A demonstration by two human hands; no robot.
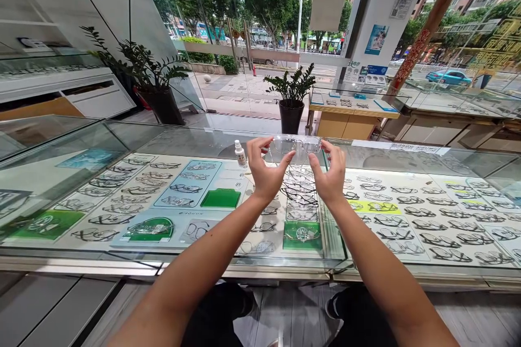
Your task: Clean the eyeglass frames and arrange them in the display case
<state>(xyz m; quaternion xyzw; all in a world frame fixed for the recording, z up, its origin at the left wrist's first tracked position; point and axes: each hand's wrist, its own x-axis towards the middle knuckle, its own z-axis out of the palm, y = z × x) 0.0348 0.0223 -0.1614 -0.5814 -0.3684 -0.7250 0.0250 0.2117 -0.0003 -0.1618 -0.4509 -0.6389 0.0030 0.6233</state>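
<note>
A pair of thin-rimmed, clear-lensed eyeglasses (285, 145) is held up above the glass counter, spanning the gap between my two hands. My left hand (266, 171) grips its left side between thumb and fingers. On the other side, my right hand (330, 171) is closed on the right end of the frame. Just left of my left hand, a small white bottle (240, 154) stands upright on the counter top. Below my hands, inside the case, lie rows of eyeglasses (299, 195) on display.
The glass display counter (171, 260) runs across the whole width, with green and blue display cards (221, 198) inside. Beyond it stand a potted plant (291, 114), another potted plant (163, 103) and a wooden display table (345, 124). A glass front faces the street.
</note>
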